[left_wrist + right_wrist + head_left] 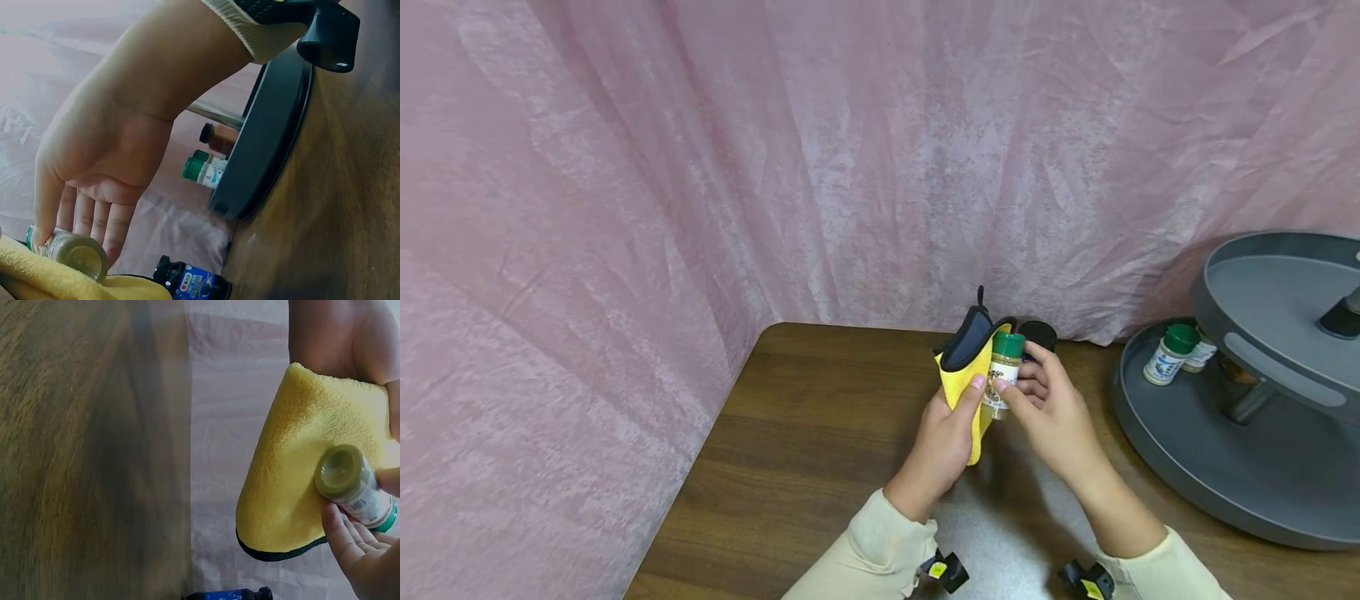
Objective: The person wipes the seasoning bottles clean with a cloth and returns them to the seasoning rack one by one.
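My left hand (946, 435) grips a folded yellow cloth (961, 379) with a dark grey back and black edging, the thumb lying over its front. Against the cloth leans a small spice jar (1002, 372) with a green cap and a white label. My right hand (1057, 414) pinches this jar between thumb and fingers. In the right wrist view the jar's base (340, 467) faces the camera, touching the yellow pile. Pale powder shows through the clear bottom in the left wrist view. Both hands are raised above the wooden table.
A grey two-tier round rack (1180, 492) stands at the right. Its lower tier bears green-capped jars (1167, 354) and a brown jar (219, 138). Behind my right hand is a dark bottle (192, 281) with a blue label. Pink curtain (880, 167) hangs behind the table (805, 417).
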Tool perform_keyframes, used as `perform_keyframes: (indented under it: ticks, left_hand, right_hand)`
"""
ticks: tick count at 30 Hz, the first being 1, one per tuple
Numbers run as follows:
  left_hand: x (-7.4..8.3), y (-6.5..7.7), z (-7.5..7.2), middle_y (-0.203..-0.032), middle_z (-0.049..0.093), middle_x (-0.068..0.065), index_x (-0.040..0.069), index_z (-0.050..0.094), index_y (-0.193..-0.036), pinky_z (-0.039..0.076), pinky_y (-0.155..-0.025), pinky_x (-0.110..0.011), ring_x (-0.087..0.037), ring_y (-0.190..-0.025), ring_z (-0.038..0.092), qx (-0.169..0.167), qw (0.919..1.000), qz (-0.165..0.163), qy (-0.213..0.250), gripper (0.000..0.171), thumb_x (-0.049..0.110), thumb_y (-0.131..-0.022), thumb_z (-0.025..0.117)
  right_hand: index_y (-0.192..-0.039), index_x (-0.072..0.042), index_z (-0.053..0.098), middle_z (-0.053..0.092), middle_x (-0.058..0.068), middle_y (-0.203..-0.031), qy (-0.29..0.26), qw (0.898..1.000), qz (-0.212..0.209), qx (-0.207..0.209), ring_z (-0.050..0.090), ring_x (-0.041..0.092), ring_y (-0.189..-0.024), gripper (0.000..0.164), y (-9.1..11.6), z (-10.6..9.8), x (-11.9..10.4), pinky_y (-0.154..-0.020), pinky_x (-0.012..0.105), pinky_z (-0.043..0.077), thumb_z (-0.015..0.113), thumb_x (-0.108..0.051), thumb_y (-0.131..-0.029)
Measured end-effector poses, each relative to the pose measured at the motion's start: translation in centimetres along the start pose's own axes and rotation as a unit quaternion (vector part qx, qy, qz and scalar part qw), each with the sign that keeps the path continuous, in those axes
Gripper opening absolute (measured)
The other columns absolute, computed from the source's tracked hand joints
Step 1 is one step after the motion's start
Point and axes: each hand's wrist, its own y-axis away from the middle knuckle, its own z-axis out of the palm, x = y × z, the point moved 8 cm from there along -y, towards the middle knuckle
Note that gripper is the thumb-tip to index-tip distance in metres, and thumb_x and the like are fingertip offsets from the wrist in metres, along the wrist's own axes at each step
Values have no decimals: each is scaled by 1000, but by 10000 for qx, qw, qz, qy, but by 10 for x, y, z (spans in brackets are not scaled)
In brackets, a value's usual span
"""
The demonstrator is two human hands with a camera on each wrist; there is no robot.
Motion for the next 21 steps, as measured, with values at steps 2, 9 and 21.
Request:
perform_keyframes:
  ticks: [2,9,21]
  left_hand:
    - [-1,1,1,-105,67,-11,6,60,-126,50,-82,-29,-15,-89,60,-29,10000,-17,-56,38,36,-105,53]
    - [-5,1,2,-113,66,-10,7,56,-132,48,-89,-32,-14,-95,59,64,9999,-114,-100,41,37,-104,53]
    - [0,-3,-11,-121,64,-11,10,52,-137,48,-95,-30,-14,-104,59,305,9993,14,204,43,39,-106,49]
  right_hand:
    - [-153,-6,32,66,20,-125,-62,10000,-14,61,63,2,-97,65,0,-2,0,-80,12,52,65,-23,-100]
    - [-152,-4,34,64,21,-125,-49,9996,-124,-248,64,16,-101,60,1,4,-2,-81,13,52,61,-21,-102]
    - [-147,-5,41,60,21,-125,-95,9972,-338,-662,69,29,-102,57,6,21,-4,-81,27,58,67,-14,-97]
